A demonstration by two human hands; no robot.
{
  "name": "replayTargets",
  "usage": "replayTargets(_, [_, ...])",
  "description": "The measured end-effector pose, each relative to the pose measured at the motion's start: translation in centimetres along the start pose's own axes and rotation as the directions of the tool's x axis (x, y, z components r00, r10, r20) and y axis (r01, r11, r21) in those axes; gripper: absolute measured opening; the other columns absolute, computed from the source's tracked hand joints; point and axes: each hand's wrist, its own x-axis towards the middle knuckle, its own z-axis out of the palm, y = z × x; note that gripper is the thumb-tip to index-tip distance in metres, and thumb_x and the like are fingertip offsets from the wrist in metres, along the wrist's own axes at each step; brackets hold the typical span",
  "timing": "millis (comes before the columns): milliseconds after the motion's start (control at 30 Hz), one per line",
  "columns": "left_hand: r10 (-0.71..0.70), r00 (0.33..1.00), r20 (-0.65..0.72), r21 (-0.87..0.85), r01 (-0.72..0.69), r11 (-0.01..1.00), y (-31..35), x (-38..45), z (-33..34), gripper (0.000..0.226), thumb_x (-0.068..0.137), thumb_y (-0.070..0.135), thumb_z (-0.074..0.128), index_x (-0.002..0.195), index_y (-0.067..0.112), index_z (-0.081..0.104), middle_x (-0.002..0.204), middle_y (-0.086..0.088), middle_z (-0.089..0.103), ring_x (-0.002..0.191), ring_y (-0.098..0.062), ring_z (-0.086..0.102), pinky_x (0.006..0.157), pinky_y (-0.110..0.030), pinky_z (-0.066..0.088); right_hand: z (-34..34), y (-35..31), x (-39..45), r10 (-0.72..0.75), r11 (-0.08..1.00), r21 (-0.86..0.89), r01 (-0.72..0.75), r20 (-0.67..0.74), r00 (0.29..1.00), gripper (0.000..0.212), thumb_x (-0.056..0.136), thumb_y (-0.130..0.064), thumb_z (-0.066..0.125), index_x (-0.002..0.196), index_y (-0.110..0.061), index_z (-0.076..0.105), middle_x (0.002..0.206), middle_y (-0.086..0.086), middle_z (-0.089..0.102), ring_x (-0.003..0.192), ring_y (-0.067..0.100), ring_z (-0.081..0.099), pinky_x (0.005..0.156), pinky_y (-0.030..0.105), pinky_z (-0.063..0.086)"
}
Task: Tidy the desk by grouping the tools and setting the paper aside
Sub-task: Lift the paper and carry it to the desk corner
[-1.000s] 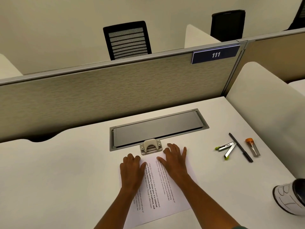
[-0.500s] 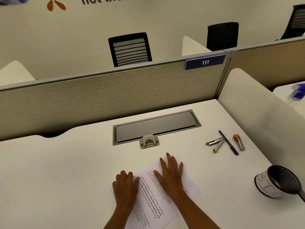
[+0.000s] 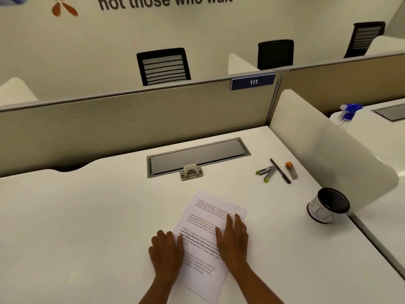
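A printed sheet of paper (image 3: pixel 208 218) lies tilted on the white desk (image 3: pixel 87 216) in front of me. My left hand (image 3: pixel 166 253) rests flat on its left edge, fingers straight. My right hand (image 3: pixel 233 240) presses flat on the sheet's right half. Far right on the desk lie a staple remover with green tips (image 3: pixel 265 171), a black pen (image 3: pixel 280 171) and a small clear tube with an orange cap (image 3: pixel 291 170), side by side. A small beige hole punch (image 3: pixel 191 172) sits at the cable tray's front edge.
A black mesh cup with a white band (image 3: pixel 328 205) lies tipped on its side at the desk's right edge. A grey cable tray lid (image 3: pixel 197 155) is set into the desk. A white side divider (image 3: pixel 328 150) and a beige back partition (image 3: pixel 131 119) bound the desk.
Both hands have slid the paper back toward me and away from the hole punch, turning it clockwise. The view has lifted, bringing the cup fully into sight.
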Motion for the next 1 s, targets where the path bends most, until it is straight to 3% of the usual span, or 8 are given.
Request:
replayTargets(133, [0.071, 0.997, -0.032, -0.012, -0.072, 0.997, -0.7, -2.1, -0.1, 0.046, 0.086, 0.046, 0.036, 0.071, 0.011, 0.061, 0.079, -0.008, 0.053, 0.069, -0.029, 0.051, 0.054, -0.036, 0.044, -0.2, -0.3, -2.9, 0.139, 0.990, 0.043, -0.136, -0.055, 0.989, 0.063, 0.090, -0.040, 0.057, 0.142, -0.009, 0.040, 0.141, 0.018, 0.044, 0.120, 0.036, 0.046, 0.098, 0.047, 0.044])
replayTargets(200, [0.092, 0.995, -0.046, -0.019, -0.093, 0.995, -1.3, -3.1, -0.1, 0.048, 0.086, 0.047, 0.033, 0.072, 0.011, 0.062, 0.079, -0.007, 0.053, 0.069, -0.028, 0.051, 0.054, -0.035, 0.043, -0.4, -0.5, -4.3, 0.203, 0.978, 0.052, -0.201, -0.041, 0.978, 0.066, 0.093, -0.041, 0.051, 0.147, -0.009, 0.030, 0.145, 0.017, 0.038, 0.124, 0.034, 0.040, 0.101, 0.044, 0.039])
replayTargets(267, [0.098, 0.995, -0.033, -0.016, -0.099, 0.995, -1.9, -4.0, -0.2, 0.042, 0.086, 0.044, 0.040, 0.073, 0.011, 0.064, 0.079, -0.007, 0.053, 0.069, -0.028, 0.051, 0.055, -0.035, 0.044, -0.5, -0.9, -5.6, 0.240, 0.970, 0.047, -0.238, -0.035, 0.970, 0.069, 0.093, -0.041, 0.050, 0.149, -0.008, 0.025, 0.145, 0.017, 0.035, 0.124, 0.033, 0.038, 0.100, 0.043, 0.039])
replayTargets(367, [0.101, 0.995, 0.020, -0.003, -0.101, 0.995, -3.0, -5.4, -0.6, 0.021, 0.081, 0.033, 0.067, 0.078, 0.012, 0.065, 0.079, -0.007, 0.052, 0.071, -0.029, 0.052, 0.056, -0.036, 0.044, -0.6, -1.3, -7.4, 0.315, 0.949, 0.052, -0.312, -0.059, 0.947, 0.072, 0.092, -0.043, 0.051, 0.149, -0.010, 0.022, 0.144, 0.018, 0.033, 0.122, 0.033, 0.038, 0.098, 0.042, 0.040])
replayTargets(467, [0.113, 0.991, 0.068, 0.003, -0.114, 0.994, -4.1, -6.3, -0.8, 0.025, 0.076, 0.031, 0.073, 0.090, 0.011, 0.067, 0.083, -0.009, 0.053, 0.074, -0.029, 0.054, 0.057, -0.037, 0.045, -0.5, -1.4, -8.9, 0.374, 0.927, 0.035, -0.373, -0.058, 0.925, 0.074, 0.091, -0.045, 0.050, 0.149, -0.013, 0.018, 0.145, 0.015, 0.031, 0.123, 0.031, 0.036, 0.099, 0.039, 0.039])
replayTargets(1000, [0.025, 0.987, 0.158, -0.049, -0.018, 0.999, -8.2, -7.7, -2.6, 0.059, 0.077, 0.055, 0.066, 0.113, 0.008, 0.061, 0.106, -0.011, 0.052, 0.091, -0.029, 0.054, 0.064, -0.037, 0.052, 1.7, -7.5, -11.1, 0.320, 0.939, 0.118, -0.323, 0.039, 0.946, 0.077, 0.092, -0.043, 0.051, 0.151, -0.010, 0.013, 0.138, 0.013, 0.034, 0.120, 0.034, 0.035, 0.104, 0.040, 0.034])
